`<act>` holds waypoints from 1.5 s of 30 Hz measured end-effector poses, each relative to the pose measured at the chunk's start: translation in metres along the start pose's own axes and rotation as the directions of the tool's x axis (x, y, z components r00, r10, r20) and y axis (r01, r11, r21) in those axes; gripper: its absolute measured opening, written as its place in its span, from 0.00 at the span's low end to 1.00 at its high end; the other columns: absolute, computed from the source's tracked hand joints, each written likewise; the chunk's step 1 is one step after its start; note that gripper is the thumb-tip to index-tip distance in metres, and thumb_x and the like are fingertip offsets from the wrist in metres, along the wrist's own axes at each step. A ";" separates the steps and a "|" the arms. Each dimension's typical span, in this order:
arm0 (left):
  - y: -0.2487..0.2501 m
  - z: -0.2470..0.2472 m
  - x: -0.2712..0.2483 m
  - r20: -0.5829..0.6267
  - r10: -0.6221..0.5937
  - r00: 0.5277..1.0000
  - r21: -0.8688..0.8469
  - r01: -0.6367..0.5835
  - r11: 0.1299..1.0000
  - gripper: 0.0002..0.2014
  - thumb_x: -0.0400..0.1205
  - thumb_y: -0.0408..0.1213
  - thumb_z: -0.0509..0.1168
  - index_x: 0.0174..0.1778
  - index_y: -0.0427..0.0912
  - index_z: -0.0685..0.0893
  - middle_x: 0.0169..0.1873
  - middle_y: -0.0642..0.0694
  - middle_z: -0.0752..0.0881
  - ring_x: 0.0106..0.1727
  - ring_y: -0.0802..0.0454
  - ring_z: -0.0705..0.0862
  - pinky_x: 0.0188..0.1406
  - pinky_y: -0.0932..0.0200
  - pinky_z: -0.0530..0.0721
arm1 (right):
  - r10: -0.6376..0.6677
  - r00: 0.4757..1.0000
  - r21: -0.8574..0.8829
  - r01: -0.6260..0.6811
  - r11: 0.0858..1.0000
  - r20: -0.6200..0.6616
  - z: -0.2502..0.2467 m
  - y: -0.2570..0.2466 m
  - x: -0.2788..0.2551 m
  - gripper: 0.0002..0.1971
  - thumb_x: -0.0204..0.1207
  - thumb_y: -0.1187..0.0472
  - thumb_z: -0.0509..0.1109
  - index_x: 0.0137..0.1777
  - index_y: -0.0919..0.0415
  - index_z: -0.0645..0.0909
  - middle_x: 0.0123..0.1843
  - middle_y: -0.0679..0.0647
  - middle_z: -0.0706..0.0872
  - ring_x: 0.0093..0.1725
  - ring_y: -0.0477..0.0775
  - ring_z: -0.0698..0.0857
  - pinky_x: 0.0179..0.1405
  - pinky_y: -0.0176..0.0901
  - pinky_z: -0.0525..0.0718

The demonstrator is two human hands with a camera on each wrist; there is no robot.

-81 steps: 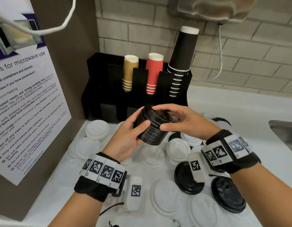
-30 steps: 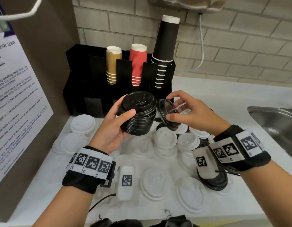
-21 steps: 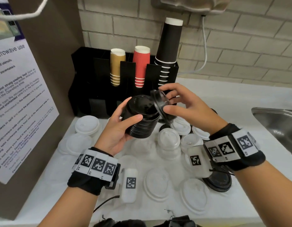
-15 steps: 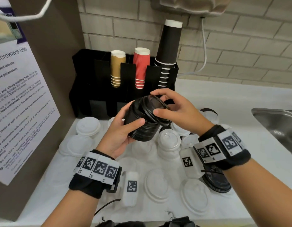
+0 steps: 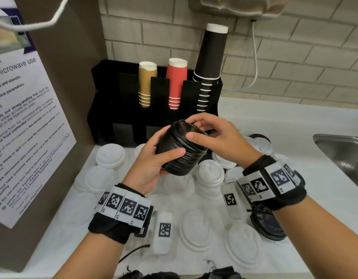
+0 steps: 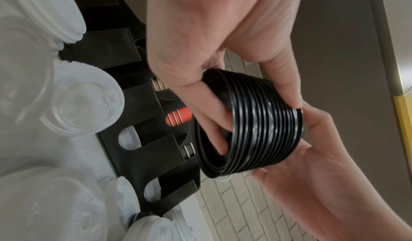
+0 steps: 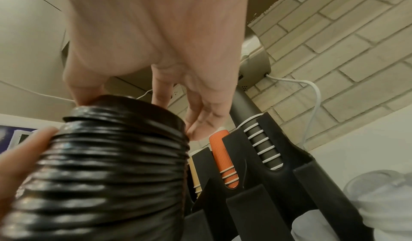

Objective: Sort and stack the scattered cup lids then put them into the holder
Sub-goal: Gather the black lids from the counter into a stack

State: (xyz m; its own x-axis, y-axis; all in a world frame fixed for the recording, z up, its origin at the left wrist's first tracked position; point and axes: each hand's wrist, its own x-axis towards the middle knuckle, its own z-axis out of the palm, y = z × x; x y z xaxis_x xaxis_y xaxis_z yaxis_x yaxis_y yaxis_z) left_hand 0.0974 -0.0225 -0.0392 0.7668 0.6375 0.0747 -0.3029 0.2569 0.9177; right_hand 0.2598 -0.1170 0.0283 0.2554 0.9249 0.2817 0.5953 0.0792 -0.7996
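My left hand (image 5: 152, 164) grips a tall stack of black lids (image 5: 182, 156) from the side and holds it tilted above the counter. My right hand (image 5: 214, 137) pinches the top black lid (image 5: 186, 127) of that stack, index finger over it and thumb on its rim. The ribbed stack (image 6: 256, 135) fills the left wrist view, with the fingers (image 6: 214, 121) under its base. In the right wrist view the stack (image 7: 107, 174) shows large and close. The black holder (image 5: 117, 101) stands just behind. Scattered white lids (image 5: 109, 156) and flat clear lids (image 5: 194, 226) lie on the counter below.
Gold cups (image 5: 147, 81), red cups (image 5: 176, 81) and tall black cups (image 5: 211, 57) stand in the holder's upper slots. More black lids (image 5: 268, 224) lie under my right wrist. A steel sink (image 5: 343, 150) is at the right, a brown panel with a poster (image 5: 23, 127) at the left.
The right hand brought a single black lid from beside the stack onto its top. The left hand kept hold of the stack and tilted it a little.
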 end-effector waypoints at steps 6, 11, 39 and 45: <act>-0.001 0.002 0.003 0.067 0.005 0.998 0.046 -0.008 0.999 0.28 0.68 0.37 0.78 0.62 0.67 0.84 0.60 0.54 0.88 0.62 0.53 0.87 0.47 0.55 0.88 | 0.038 0.996 -0.027 -0.036 0.999 0.079 -0.012 0.000 0.003 0.15 0.72 0.58 0.77 0.59 0.49 0.86 0.54 0.50 0.88 0.55 0.49 0.85 0.60 0.48 0.85; -0.004 0.007 0.006 0.066 0.029 0.997 0.017 -0.030 0.999 0.27 0.68 0.37 0.78 0.61 0.65 0.85 0.60 0.52 0.88 0.62 0.52 0.87 0.46 0.57 0.88 | 0.015 0.997 -0.016 -0.014 1.000 0.073 -0.019 0.002 0.000 0.15 0.70 0.57 0.79 0.57 0.49 0.86 0.52 0.48 0.88 0.52 0.47 0.85 0.53 0.39 0.86; 0.016 -0.017 0.004 -0.106 0.129 0.986 -0.099 -0.140 0.985 0.36 0.70 0.37 0.75 0.77 0.52 0.74 0.66 0.48 0.86 0.66 0.47 0.85 0.49 0.55 0.88 | 0.499 0.755 -0.820 0.089 0.566 0.427 0.005 0.073 0.011 0.44 0.64 0.51 0.81 0.77 0.46 0.61 0.67 0.57 0.69 0.65 0.60 0.72 0.61 0.52 0.79; 0.017 -0.020 0.002 -0.114 0.124 0.986 -0.085 -0.134 0.987 0.39 0.65 0.42 0.77 0.76 0.52 0.75 0.65 0.48 0.86 0.65 0.48 0.86 0.48 0.56 0.88 | 0.540 0.729 -0.809 0.033 0.587 0.421 -0.007 0.063 0.041 0.51 0.64 0.49 0.83 0.83 0.54 0.58 0.79 0.56 0.67 0.77 0.58 0.68 0.75 0.53 0.72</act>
State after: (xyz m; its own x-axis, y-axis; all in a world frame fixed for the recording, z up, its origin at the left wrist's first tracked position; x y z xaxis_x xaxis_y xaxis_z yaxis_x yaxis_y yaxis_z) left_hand 0.0826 -0.0024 -0.0309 0.6539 0.7430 0.1427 -0.4501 0.2304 0.8627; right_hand 0.3131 -0.0769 -0.0072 0.1866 0.8737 -0.4492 0.9741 -0.2240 -0.0311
